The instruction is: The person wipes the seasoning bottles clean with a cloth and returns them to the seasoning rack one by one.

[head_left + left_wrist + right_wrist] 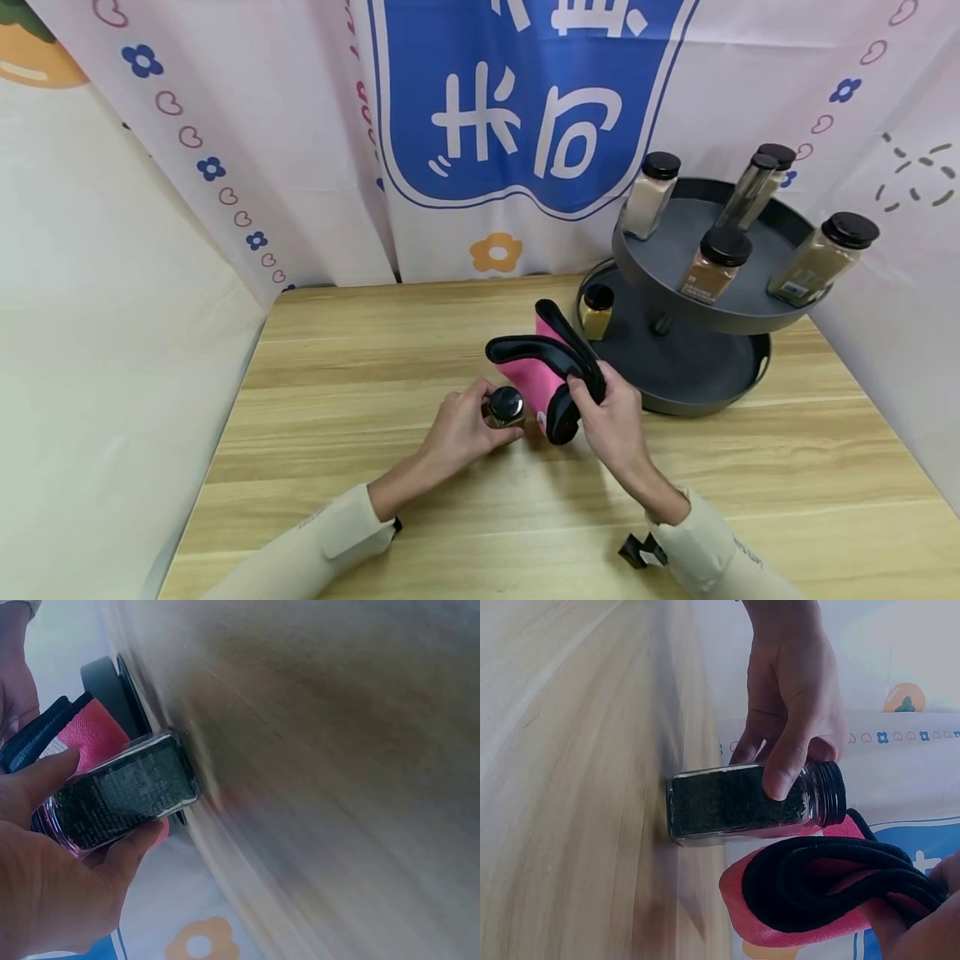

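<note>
My left hand (461, 429) grips a square glass spice jar (731, 804) with a black lid, thumb on one side and fingers on the other. Dark green dried flakes fill most of the jar. It stands upright, its base close over the wooden table (360, 333); small print shows on one face in the left wrist view. In my right hand (617, 425) is a folded pink cloth (531, 379) with black edging, pinched between thumb and fingers. The cloth hangs right beside the jar, its folds spread towards the far side.
A dark grey two-tier round rack (693, 317) stands at the back right. Several black-lidded jars, among them one with brown powder (707, 279), sit on its upper tier. A yellow jar (597, 321) is on the lower tier. Printed fabric (450, 242) hangs behind the table.
</note>
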